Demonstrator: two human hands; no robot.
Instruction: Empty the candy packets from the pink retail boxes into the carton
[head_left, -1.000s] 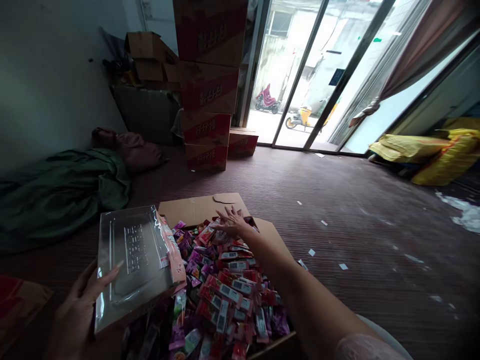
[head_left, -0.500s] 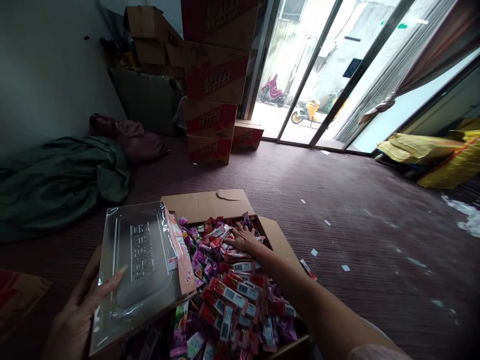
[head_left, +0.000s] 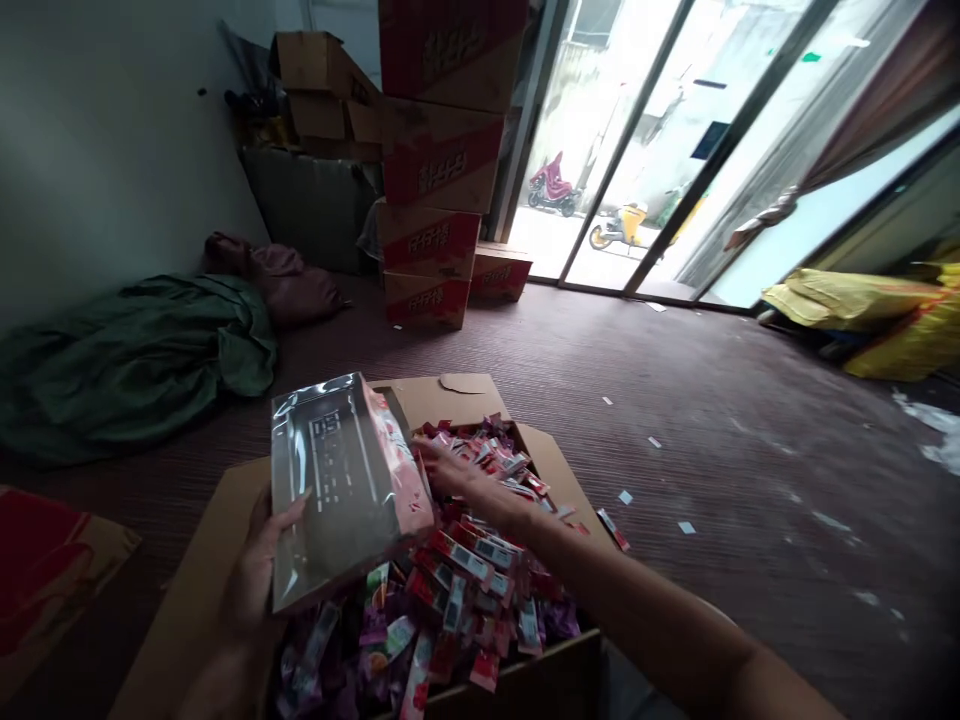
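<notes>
Clear plastic tray (head_left: 337, 480) was held up in the left hand (head_left: 255, 575), tilted, its far end raised, over the left part of an open cardboard box (head_left: 540, 680). Left thumb (head_left: 294, 512) was pressed on the tray's top face near its near-left corner. The other fingers were curled underneath and out of sight. Grip was firm on the clear plastic tray. A pink printed strip ran along the tray's right edge. Raised lettering showed through the clear face but was too small to read.

Right hand (head_left: 448, 472) reached forward into the box, just beside the tray's right edge and resting on the heap of sachets (head_left: 469, 585). Its fingertips were partly behind the tray. Could not tell whether they had closed on a sachet or lay loose. Forearm crossed the box from the lower right.

Sachets, red, purple and pink, some with barcode labels, filled the box to the rim. A few hung over the front wall. The box's flaps were folded outward on the dark ribbed floor (head_left: 675, 380).

Surroundings: a stack of red-and-tan cartons (head_left: 439, 170) stood by the sliding glass doors (head_left: 645, 150). A green cloth (head_left: 142, 350) lay bundled at the left wall, with a maroon bag (head_left: 292, 280) beside it. Yellow sacks (head_left: 862, 300) were at the far right. Paper scraps (head_left: 686, 527) were scattered on the floor. A red sheet of cardboard (head_left: 45, 560) lay at the near left. Two scooters (head_left: 555, 185) were parked outside.
</notes>
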